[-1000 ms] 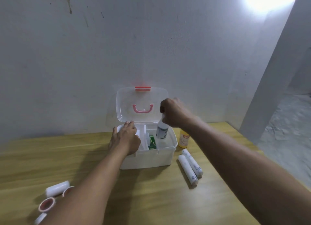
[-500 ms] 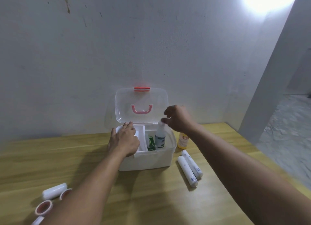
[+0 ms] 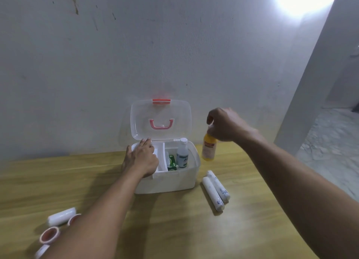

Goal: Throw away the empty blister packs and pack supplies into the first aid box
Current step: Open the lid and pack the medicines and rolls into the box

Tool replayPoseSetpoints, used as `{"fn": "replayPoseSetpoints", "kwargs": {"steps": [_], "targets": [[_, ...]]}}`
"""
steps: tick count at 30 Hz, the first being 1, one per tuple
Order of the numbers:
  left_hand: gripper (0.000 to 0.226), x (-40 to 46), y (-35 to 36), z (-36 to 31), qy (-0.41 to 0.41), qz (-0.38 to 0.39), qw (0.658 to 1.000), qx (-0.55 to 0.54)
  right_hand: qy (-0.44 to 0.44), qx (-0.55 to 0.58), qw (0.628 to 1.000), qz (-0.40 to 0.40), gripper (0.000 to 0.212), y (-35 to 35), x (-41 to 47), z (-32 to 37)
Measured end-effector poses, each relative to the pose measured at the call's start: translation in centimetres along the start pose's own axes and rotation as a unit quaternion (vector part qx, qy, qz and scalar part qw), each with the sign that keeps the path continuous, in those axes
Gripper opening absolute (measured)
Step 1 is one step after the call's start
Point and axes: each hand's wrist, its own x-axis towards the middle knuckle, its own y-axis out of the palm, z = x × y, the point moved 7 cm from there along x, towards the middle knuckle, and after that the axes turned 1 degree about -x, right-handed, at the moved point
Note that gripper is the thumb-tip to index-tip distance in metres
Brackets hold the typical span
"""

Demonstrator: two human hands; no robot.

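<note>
Head view shows the right hand (image 3: 223,124) closed from above on the cap of the yellow bottle (image 3: 209,148), which hangs below the fingers just beside the first aid box (image 3: 174,181); likely light, rigid, smooth plastic; left hand (image 3: 140,158) lies flat, fingers spread on the box's tray, steadying it, holding nothing

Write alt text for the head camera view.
The right hand grips a yellow bottle by its top, beside an open first aid box on a wooden table; the left hand rests on the box's tray.
</note>
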Motion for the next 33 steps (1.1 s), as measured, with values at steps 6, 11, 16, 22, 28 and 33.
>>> {"fn": "replayPoseSetpoints", "kwargs": {"steps": [6, 11, 16, 22, 28, 33], "targets": [[0.056, -0.2, 0.0, -0.1, 0.005, -0.001, 1.000, 0.002, -0.043, 0.070, 0.997, -0.014, 0.021, -1.0, -0.3, 4.0], [0.057, -0.3, -0.1, -0.1, 0.001, -0.006, 1.000, -0.009, -0.045, 0.084, 0.995, 0.015, 0.020, 3.0, -0.2, 4.9], [0.054, -0.2, -0.3, -0.2, 0.007, -0.016, 1.000, -0.011, -0.025, 0.086, 0.994, 0.061, 0.014, 6.6, -0.3, 4.3], [0.052, -0.3, -0.4, -0.3, 0.007, -0.014, 1.000, -0.011, -0.024, 0.131, 0.988, 0.080, 0.025, 8.0, -0.8, 2.8], [0.055, -0.2, -0.3, -0.1, 0.001, -0.014, 1.000, 0.000, 0.117, 0.106, 0.987, 0.018, 0.023, 7.5, -2.6, -3.4], [0.054, -0.2, -0.2, -0.2, 0.002, -0.007, 1.000, 0.008, 0.142, 0.039, 0.948, 0.281, 0.055, 12.4, -6.3, -3.6]]}}
